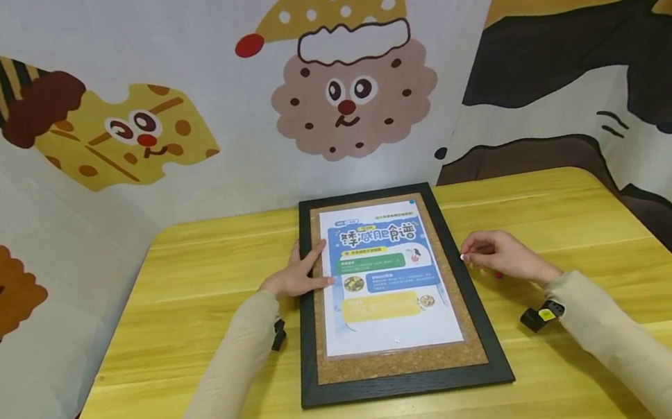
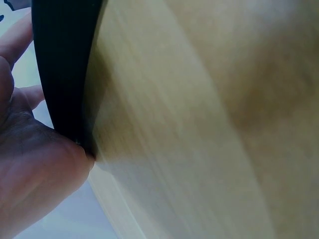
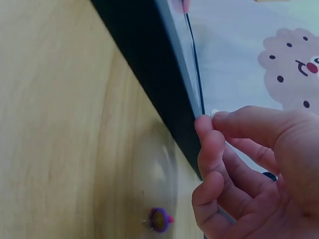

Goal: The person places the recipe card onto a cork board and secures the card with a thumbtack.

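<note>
**Flat First, Then Push Straight**

The printed poster (image 1: 389,332) lies on a cork board (image 1: 405,363) inside a black frame (image 1: 408,384), and the frame lies on the wooden table (image 1: 252,401). What looks like 1 blue pushpin (image 1: 412,201) is at the poster's top right corner. I see no pin at the 2 bottom corners.

The left hand (image 1: 295,277) is spread out and grips nothing. It rests across the left side of the frame, and its fingers reach the poster's left edge. The right hand (image 1: 502,255) pinches a tiny white thing (image 1: 462,257) at the right side of the frame. It may be a pin, but it is too small to be sure. Near that hand is a purple and red bit (image 3: 159,220), too blurry to name.

The step looks like pinning the poster down. To do it well, press lightly with the left hand so the paper can't slide or wrinkle. Check that the poster is straight, because a hole won't go away. If the white thing is a pin, pick a spot near a corner with cork under it, not the hard frame. Push straight down with the thumb; a slanted pin could rip the paper.
</note>
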Demonstrator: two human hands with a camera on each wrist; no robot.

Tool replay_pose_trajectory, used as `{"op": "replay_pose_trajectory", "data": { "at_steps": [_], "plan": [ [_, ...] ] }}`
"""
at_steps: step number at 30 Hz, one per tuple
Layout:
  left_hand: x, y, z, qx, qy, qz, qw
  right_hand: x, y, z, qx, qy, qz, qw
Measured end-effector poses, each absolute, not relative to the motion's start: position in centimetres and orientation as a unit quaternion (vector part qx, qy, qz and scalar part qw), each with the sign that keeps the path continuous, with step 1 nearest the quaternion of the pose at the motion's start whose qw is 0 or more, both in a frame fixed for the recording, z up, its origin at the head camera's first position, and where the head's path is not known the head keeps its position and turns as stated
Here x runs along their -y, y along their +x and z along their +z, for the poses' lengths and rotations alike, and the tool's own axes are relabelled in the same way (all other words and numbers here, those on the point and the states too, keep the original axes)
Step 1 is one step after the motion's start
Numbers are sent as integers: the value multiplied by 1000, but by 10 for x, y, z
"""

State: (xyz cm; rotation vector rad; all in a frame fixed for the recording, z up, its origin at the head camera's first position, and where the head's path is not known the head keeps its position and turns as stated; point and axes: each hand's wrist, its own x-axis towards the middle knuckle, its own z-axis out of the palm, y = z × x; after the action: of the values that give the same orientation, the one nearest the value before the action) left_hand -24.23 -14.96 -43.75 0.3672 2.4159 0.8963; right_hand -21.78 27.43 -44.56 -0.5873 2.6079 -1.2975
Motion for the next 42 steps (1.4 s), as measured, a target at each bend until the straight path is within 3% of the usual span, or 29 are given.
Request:
{"op": "replay_pose_trajectory", "data": {
  "at_steps": [9, 25, 32, 42],
  "plan": [
    [150, -244, -437, -896, 136, 327, 268, -263, -216, -437, -870, -233, -423, 102],
    [151, -242, -434, -898, 139, 321, 267, -243, -222, -420, -827, -325, -405, 214],
    [150, -243, -436, -899, 138, 317, 270, -236, -218, -422, -812, -316, -407, 276],
    [149, -243, -435, -896, 135, 325, 272, -231, -210, -425, -789, -320, -420, 315]
  ]
}}
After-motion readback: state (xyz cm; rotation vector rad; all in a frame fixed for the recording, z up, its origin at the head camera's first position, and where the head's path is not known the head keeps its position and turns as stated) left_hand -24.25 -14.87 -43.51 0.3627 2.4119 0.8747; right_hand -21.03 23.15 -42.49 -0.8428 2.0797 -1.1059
